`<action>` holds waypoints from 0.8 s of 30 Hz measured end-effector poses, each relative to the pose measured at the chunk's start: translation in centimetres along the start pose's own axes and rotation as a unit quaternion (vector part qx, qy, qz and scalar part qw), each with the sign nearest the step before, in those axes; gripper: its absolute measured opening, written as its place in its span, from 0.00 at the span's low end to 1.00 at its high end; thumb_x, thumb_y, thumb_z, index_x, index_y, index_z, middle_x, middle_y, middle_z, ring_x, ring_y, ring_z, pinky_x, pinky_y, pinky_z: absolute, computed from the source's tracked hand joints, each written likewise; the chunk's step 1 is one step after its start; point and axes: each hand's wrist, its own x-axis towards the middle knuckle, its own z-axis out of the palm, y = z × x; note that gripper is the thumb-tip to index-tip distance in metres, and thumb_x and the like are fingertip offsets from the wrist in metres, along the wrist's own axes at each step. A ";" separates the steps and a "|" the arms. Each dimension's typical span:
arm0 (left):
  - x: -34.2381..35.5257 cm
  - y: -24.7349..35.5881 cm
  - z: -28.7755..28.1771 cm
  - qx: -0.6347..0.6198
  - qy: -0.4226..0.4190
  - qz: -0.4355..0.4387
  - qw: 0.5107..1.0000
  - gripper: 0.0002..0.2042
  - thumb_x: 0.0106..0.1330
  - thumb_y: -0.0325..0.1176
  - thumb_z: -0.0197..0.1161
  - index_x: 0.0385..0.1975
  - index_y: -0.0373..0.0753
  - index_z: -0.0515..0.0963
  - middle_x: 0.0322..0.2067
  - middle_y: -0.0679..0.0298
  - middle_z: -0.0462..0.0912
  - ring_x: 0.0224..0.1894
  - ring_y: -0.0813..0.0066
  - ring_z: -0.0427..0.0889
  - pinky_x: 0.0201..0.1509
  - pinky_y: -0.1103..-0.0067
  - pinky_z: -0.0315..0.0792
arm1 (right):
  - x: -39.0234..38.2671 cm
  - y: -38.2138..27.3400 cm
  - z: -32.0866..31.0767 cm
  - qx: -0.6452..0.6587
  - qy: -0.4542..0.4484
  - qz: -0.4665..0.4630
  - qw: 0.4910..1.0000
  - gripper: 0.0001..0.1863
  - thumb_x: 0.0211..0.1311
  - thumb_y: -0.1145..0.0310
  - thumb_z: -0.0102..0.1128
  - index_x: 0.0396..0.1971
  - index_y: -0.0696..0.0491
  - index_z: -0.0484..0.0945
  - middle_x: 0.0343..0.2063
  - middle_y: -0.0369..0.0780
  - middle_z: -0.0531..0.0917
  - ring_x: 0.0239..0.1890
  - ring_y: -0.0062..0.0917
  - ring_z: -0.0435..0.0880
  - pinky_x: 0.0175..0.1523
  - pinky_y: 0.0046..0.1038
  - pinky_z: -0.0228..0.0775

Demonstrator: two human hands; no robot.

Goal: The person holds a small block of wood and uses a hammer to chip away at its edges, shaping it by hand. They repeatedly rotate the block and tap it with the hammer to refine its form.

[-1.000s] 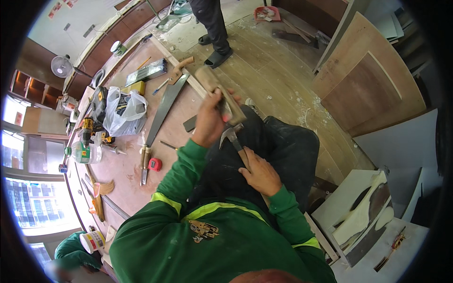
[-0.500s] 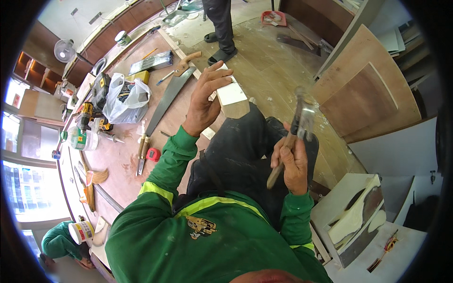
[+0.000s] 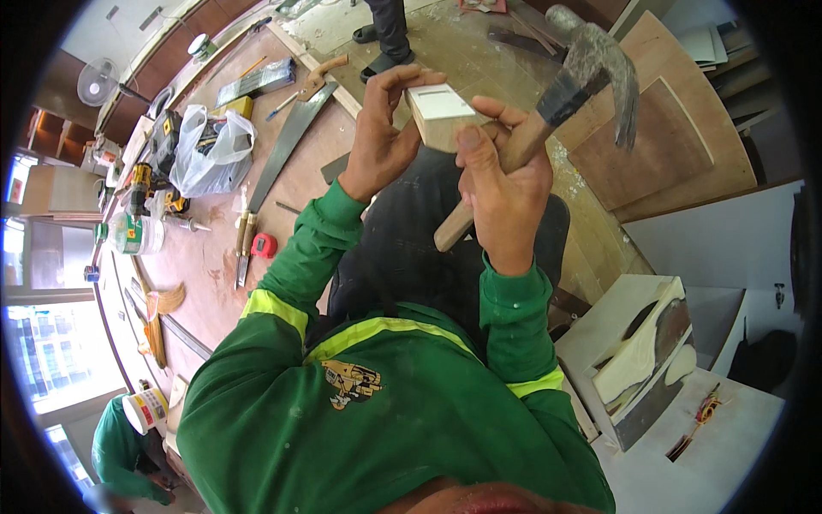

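Observation:
My left hand [image 3: 378, 146] holds a small wooden block [image 3: 435, 130] at chest height, its fingers round the far side; the block's top is white, with a narrow slot near one edge. My right hand [image 3: 507, 201] grips a claw hammer [image 3: 604, 73] by its wooden handle, the head up and to the right. The thumb and fingers of that same hand also reach the near end of the block, just left of the handle.
Left: worktop [image 3: 223, 308] with hand saw [image 3: 291, 154], drill [image 3: 141, 184], plastic bag [image 3: 210, 150], tape measure [image 3: 265, 245]. A standing person's legs [image 3: 385, 26] are at top; a co-worker [image 3: 120, 441] crouches lower left. Wooden panels [image 3: 651, 146] and a box [image 3: 621, 343] stand right.
Both hands have risen and come together. The block has turned white side up, and the hammer has swung up to the right, its head now higher than the block.

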 end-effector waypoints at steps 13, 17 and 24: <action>0.7 0.2 -0.2 -0.004 0.024 0.001 1.000 0.36 0.64 0.17 0.74 0.69 0.37 0.60 0.64 0.51 0.80 0.68 0.62 0.80 0.76 0.64 0.72 | 0.4 -0.4 1.7 0.026 0.005 0.005 1.000 0.22 0.71 0.64 0.76 0.54 0.59 0.77 0.34 0.34 0.85 0.25 0.09 0.72 0.27 0.16 0.63; 0.8 0.4 -0.2 -0.009 0.028 -0.002 1.000 0.36 0.64 0.17 0.74 0.69 0.38 0.61 0.63 0.53 0.81 0.69 0.63 0.79 0.78 0.62 0.69 | 0.5 -0.4 1.8 0.017 0.002 0.004 1.000 0.22 0.71 0.63 0.76 0.54 0.59 0.77 0.33 0.33 0.84 0.25 0.08 0.72 0.27 0.15 0.63; 0.7 0.1 -0.5 -0.002 0.034 0.024 0.999 0.22 0.75 0.28 0.70 0.66 0.35 0.72 0.63 0.52 0.82 0.66 0.64 0.81 0.68 0.67 0.78 | 0.5 -0.4 1.9 0.026 -0.013 0.001 1.000 0.22 0.75 0.60 0.72 0.55 0.58 0.74 0.34 0.33 0.82 0.23 0.10 0.71 0.26 0.16 0.63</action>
